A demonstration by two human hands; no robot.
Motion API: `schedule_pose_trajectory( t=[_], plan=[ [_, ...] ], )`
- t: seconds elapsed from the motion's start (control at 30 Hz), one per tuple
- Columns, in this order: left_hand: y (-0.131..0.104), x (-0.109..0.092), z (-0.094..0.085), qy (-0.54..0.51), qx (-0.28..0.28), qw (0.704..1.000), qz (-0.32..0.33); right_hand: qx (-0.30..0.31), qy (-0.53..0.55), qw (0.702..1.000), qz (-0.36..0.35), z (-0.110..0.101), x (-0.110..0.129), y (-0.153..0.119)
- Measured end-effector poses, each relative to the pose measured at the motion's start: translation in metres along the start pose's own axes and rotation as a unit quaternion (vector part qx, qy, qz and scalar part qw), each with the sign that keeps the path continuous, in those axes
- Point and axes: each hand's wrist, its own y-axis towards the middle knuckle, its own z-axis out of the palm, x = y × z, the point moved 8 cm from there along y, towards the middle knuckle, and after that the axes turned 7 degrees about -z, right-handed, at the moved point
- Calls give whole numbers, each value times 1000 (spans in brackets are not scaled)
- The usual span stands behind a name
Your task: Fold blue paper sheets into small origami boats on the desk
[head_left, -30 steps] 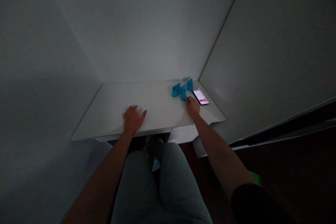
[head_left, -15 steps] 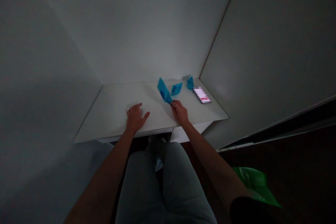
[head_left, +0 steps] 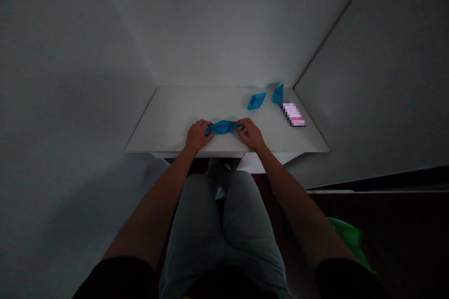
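A folded blue paper boat stretches sideways between my two hands, low over the front part of the white table. My left hand pinches its left end between thumb and fingers. The right end is gripped by my right hand in the same way. Behind my right hand lies a second blue paper boat. Farther right, close to the back edge, stands another blue folded paper piece.
A phone with a pixelated screen lies at the table's right side. Walls close in the table at the back, left and right. On the dark floor at the lower right is a green plastic object, partly hidden by my arm.
My left hand has left its flat spot on the table and taken the boat's left end. The boat, formerly tilted up in my right hand alone, now lies level between both hands. The view has shifted.
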Motion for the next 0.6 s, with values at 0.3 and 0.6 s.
schedule_pose_trajectory(
  t=[0.3,0.6],
  plan=[
    [-3,-15,5,-10,40,998,50,48,0,998,-33,20,-13,7],
    [0,-14,19,-42,41,998,24,56,73,995,30,21,-21,6]
  ],
)
